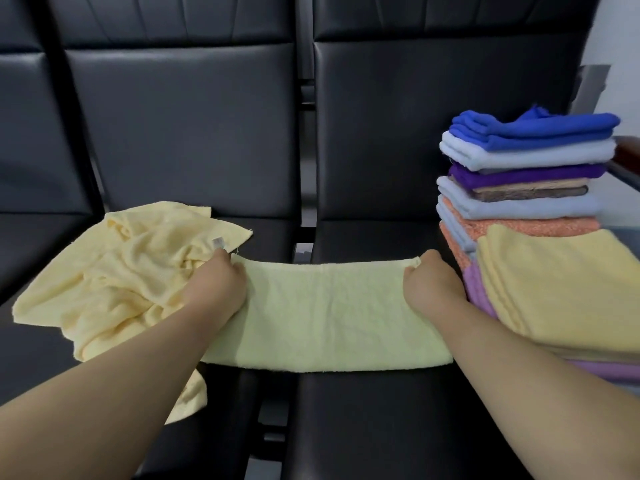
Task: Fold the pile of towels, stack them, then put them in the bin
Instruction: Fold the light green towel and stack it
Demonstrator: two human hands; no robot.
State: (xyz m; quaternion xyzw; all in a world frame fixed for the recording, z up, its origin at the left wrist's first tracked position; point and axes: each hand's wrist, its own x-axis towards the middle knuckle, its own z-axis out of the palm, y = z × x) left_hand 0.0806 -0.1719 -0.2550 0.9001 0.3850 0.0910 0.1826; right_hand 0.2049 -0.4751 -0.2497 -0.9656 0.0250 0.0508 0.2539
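Hidden/cut off: the L hand [216, 284] and R hand [431, 284] each have their fingers [239, 268] curled shut, pinching a far corner of the pale yellow towel [325, 317]. Fingertips mostly tucked into the cloth, thumbs not visible. The L forearm covers the towel's near-left corner and the R forearm its near-right end. The stack of folded towels [526, 188] at right is cut by the frame edge. Can't tell if it's one pile or two, since the nearer folded yellow towels [561, 285] sit lower, on lilac ones.

Counts: 2 hands. 1 towel laid flat as a long strip, bridging the gap between 2 black seats [374, 427]. 1 crumpled yellow heap [131, 268] on the left seat w/ a small white tag [218, 241], touching the L hand. One towel or more in the heap, unclear. Stack layers top down: blue, white, purple, tan/brown, pale blue, orange. Exact no. hard to make out.
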